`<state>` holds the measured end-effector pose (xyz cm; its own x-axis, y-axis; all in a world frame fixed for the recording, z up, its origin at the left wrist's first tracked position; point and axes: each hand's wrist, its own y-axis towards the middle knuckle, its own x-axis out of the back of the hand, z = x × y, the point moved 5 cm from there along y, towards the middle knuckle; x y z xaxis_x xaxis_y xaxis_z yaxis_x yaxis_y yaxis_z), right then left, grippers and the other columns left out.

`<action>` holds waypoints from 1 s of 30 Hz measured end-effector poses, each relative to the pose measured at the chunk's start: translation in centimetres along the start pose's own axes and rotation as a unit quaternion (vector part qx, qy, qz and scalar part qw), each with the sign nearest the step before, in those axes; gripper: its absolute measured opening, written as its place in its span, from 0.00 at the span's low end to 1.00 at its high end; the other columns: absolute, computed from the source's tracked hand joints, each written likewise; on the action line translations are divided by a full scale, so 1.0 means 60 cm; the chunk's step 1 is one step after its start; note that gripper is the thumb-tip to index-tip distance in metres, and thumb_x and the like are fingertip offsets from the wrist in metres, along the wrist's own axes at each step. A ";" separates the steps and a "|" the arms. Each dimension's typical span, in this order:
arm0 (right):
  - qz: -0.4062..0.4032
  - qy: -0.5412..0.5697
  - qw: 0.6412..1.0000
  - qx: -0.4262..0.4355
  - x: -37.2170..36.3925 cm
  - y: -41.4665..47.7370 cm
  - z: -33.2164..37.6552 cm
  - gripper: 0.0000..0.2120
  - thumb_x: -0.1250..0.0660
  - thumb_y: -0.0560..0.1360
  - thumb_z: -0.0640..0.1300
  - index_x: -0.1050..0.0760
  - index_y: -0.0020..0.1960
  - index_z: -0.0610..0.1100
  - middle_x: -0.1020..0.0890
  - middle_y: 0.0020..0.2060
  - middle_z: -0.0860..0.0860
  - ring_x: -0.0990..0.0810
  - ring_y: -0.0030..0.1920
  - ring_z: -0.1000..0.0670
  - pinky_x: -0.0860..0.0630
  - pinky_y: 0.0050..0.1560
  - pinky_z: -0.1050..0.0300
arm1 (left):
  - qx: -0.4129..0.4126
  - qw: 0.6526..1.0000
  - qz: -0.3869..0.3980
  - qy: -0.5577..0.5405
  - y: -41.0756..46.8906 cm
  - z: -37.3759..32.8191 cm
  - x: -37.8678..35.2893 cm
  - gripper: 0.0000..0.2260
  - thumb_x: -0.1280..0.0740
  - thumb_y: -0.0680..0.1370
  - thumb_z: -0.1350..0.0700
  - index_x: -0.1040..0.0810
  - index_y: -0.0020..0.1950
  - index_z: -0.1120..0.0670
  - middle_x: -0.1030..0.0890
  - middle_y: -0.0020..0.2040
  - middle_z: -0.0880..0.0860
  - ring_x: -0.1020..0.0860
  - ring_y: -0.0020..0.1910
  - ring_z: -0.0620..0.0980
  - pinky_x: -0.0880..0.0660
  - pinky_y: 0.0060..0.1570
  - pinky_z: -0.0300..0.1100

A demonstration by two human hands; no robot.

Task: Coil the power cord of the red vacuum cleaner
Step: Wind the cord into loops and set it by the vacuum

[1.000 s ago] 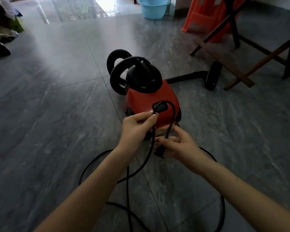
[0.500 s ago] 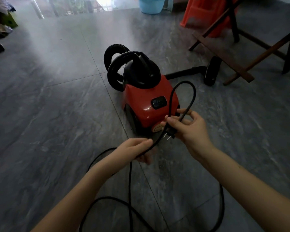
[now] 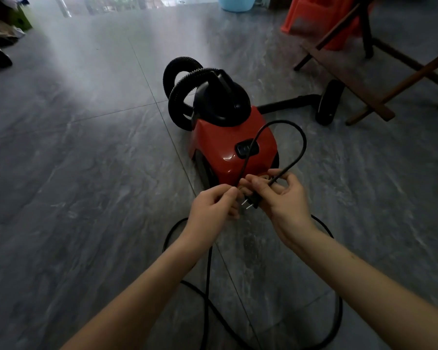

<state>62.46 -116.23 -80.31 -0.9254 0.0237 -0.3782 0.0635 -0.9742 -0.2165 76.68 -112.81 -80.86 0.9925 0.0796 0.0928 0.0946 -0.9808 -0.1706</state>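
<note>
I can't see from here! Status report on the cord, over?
Right hand grips plug, one loop up. Left hand pinches power cord. Rest lies loose on floor.

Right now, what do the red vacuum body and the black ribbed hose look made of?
Red vacuum body: likely moulded plastic, glossy; bright highlight near the switch. Black ribbed hose: probably flexible plastic, matte; fine ridges, curved loop.

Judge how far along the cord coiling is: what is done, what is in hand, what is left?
Done: one loop of the power cord stands above the right hand, which grips the plug. In hand: the left hand pinches the cord beside the plug, seemingly starting a second turn. Left: most of the cord lies slack on the floor near the red vacuum cleaner.
</note>
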 end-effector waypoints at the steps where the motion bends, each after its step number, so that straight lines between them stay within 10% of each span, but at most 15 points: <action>1: -0.004 0.003 1.000 0.003 0.002 -0.001 -0.001 0.16 0.32 0.76 0.32 0.34 0.60 0.39 0.14 0.47 0.40 0.14 0.50 0.42 0.18 0.48 0.53 | 0.033 0.999 0.015 -0.017 0.000 0.005 -0.004 0.11 0.38 0.82 0.57 0.17 0.45 0.55 0.18 0.37 0.53 0.19 0.38 0.49 0.19 0.41 0.41; 6: -0.017 -0.023 0.999 0.030 0.004 -0.003 -0.003 0.15 0.32 0.76 0.33 0.34 0.58 0.40 0.15 0.51 0.39 0.15 0.50 0.40 0.18 0.52 0.49 | 0.127 0.979 0.079 -0.141 -0.010 0.009 -0.034 0.11 0.41 0.84 0.57 0.22 0.48 0.60 0.19 0.38 0.62 0.21 0.30 0.51 0.19 0.33 0.45; 14: -0.005 -0.020 0.999 0.045 -0.001 0.000 -0.003 0.12 0.34 0.77 0.32 0.35 0.52 0.44 0.13 0.45 0.43 0.14 0.50 0.44 0.18 0.52 0.49 | 0.112 0.985 0.066 -0.110 -0.003 0.017 -0.029 0.13 0.36 0.81 0.50 0.19 0.54 0.60 0.19 0.34 0.51 0.29 0.29 0.42 0.34 0.23 0.33; 30: 0.135 -0.024 0.990 -0.040 0.002 0.016 0.010 0.15 0.41 0.80 0.33 0.31 0.66 0.37 0.16 0.55 0.39 0.17 0.57 0.41 0.20 0.57 0.48 | 0.198 0.955 0.063 -0.212 -0.001 0.046 -0.039 0.13 0.34 0.79 0.47 0.20 0.47 0.57 0.24 0.30 0.49 0.32 0.25 0.42 0.39 0.21 0.33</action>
<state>62.20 -117.31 -80.00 -0.8869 -0.2475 -0.3901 0.3386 -0.9227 -0.1843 74.58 -112.46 -83.80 0.9321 0.1136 -0.3438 -0.0883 -0.8496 -0.5200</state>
